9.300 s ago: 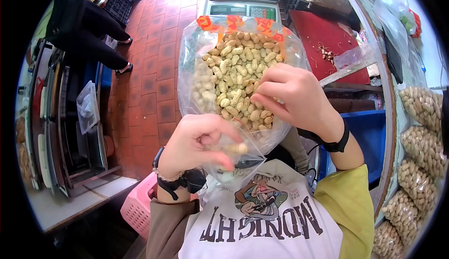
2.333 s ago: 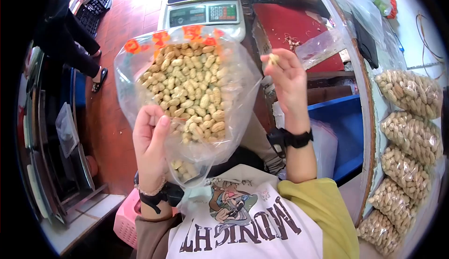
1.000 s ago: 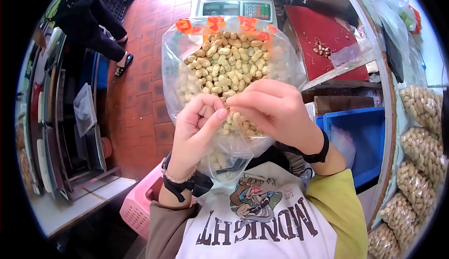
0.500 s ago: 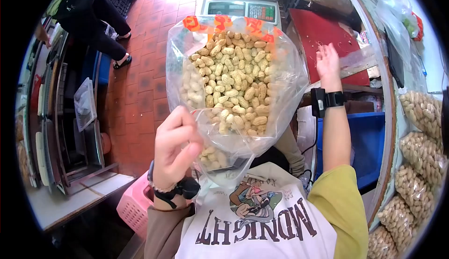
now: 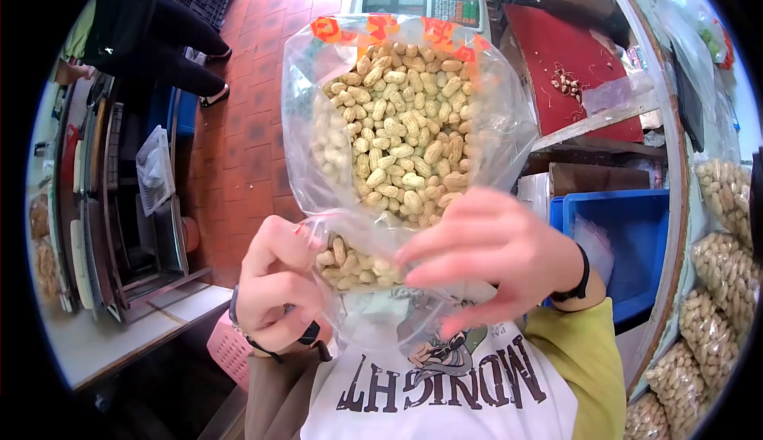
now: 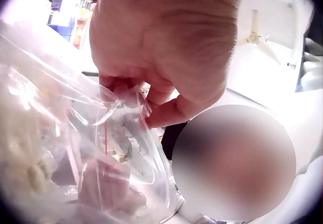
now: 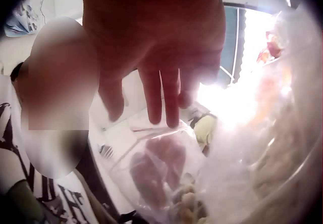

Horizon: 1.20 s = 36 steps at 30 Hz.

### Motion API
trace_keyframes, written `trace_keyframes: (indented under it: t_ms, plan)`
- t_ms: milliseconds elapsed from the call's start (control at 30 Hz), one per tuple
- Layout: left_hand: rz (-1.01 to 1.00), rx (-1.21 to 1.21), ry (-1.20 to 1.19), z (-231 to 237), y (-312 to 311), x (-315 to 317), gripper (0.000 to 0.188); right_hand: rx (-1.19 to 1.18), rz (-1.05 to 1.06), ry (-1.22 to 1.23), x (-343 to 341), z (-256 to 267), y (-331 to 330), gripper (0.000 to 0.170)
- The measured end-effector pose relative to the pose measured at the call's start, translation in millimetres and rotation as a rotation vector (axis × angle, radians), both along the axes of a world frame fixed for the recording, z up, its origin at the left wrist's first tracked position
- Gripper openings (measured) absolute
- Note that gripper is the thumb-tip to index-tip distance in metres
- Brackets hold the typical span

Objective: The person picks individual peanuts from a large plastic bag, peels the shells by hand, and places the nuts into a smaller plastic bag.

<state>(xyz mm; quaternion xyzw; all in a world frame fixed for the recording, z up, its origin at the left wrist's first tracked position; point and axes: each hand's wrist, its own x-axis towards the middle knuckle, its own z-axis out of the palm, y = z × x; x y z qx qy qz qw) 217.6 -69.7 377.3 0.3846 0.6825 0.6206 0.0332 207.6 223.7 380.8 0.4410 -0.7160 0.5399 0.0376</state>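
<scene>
A large clear plastic bag with orange print stands before me, full of unshelled peanuts. In front of it hangs a small clear plastic bag with several peanuts at one end. My left hand pinches the small bag's edge, also seen in the left wrist view, where the left hand has its fingertips on the film. My right hand, blurred, spreads its fingers beside the small bag. In the right wrist view, the right hand has straight fingers near the bag's opening.
Behind the large bag stands a digital scale. A red board with scraps lies at the right, above a blue bin. Filled peanut bags line the right edge. A pink basket sits at lower left; a person stands beyond.
Half a second ago my right hand was over the red board; now it is back at the small bag. The left hand keeps its pinch. The small bag holds more peanuts than nine seconds ago.
</scene>
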Motion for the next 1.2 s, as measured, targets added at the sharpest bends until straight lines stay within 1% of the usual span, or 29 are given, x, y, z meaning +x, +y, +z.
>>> trace_keyframes:
  t_ms: [33,67,100,133,200,233,300,333,367,400,433,500,533,567,600,667,700,733,767,800,833,867,900,967,1000,1067,1100,1167,1200]
  plan:
    - [-0.008,0.114,-0.039,-3,0,4,0.005,0.115,0.084,0.019,5,1,-4,0.036]
    - [-0.006,0.114,-0.038,-2,-1,4,0.005,0.231,0.169,0.039,8,1,-7,0.043]
    - [-0.011,0.120,0.016,0,-2,4,0.005,0.297,0.176,0.035,10,3,-6,0.033]
    - [-0.014,0.127,0.072,2,-3,4,0.004,0.298,0.180,0.037,12,4,-6,0.033]
    - [-0.016,0.150,0.080,2,-4,7,0.005,0.245,0.167,0.120,15,3,-6,0.025]
    - [-0.020,0.163,0.073,2,-4,8,0.005,0.245,0.170,0.122,16,2,-5,0.025]
    - [-0.026,0.178,0.069,2,-3,12,0.006,0.143,0.160,0.290,19,-3,-4,0.016]
    - [0.057,0.201,0.113,1,0,15,0.007,0.146,0.161,0.293,20,0,-2,0.016]
    - [0.143,0.225,0.155,0,1,19,0.008,0.077,0.073,0.341,22,4,2,0.015]
    - [0.147,0.229,0.157,-5,-2,19,0.008,0.007,-0.014,0.389,24,8,4,0.013]
    - [0.123,0.238,0.230,-12,-7,17,0.010,0.009,-0.010,0.395,24,11,4,0.013]
    - [0.100,0.252,0.312,-11,-15,15,0.012,0.074,0.091,0.151,22,16,5,0.011]
    - [0.041,0.146,0.232,-3,-18,16,0.014,0.107,0.137,0.026,22,18,5,0.010]
    - [-0.019,0.042,0.152,0,-19,17,0.017,0.090,0.183,-0.055,16,14,4,0.015]
    - [-0.021,0.046,0.156,-1,-19,18,0.017,0.095,0.181,-0.051,9,10,3,0.015]
    - [-0.030,0.029,0.074,-6,-16,21,0.018,0.242,-0.120,-0.105,-10,3,1,0.037]
    - [-0.052,-0.007,0.078,-7,-16,19,0.017,0.242,-0.123,-0.103,-19,-3,-3,0.037]
    - [-0.055,-0.009,0.081,-8,-12,19,0.017,0.367,-0.261,-0.068,-27,-9,-10,0.050]
    - [-0.049,0.018,0.064,-10,-7,21,0.011,0.490,-0.400,-0.032,-35,-17,-16,0.065]
    - [-0.042,0.045,0.046,-11,-2,21,0.008,0.486,-0.404,-0.030,-41,-28,-22,0.065]
    - [-0.066,0.080,-0.014,-14,0,22,0.019,0.637,-0.430,0.047,-46,-40,-28,0.074]
    - [-0.071,0.077,-0.014,-16,2,21,0.019,0.789,-0.454,0.124,-50,-48,-34,0.084]
    - [-0.064,0.083,0.004,-19,4,20,0.018,0.787,-0.457,0.121,-52,-51,-40,0.084]
    - [-0.059,0.090,0.017,-25,4,20,0.018,0.955,-0.418,0.300,-56,-54,-49,0.088]
    - [-0.050,0.076,0.000,-28,4,20,0.016,0.956,-0.418,0.297,-57,-56,-50,0.088]
    - [-0.043,0.065,-0.016,-29,4,17,0.015,0.887,-0.352,0.219,-60,-57,-51,0.081]
    - [-0.051,0.038,-0.007,-28,4,14,0.012,0.889,-0.353,0.219,-61,-59,-50,0.081]
    - [-0.058,0.012,0.001,-26,4,11,0.010,0.768,-0.186,0.117,-61,-64,-50,0.067]
    - [-0.048,0.010,0.005,-25,5,11,0.008,0.768,-0.186,0.114,-57,-66,-50,0.067]
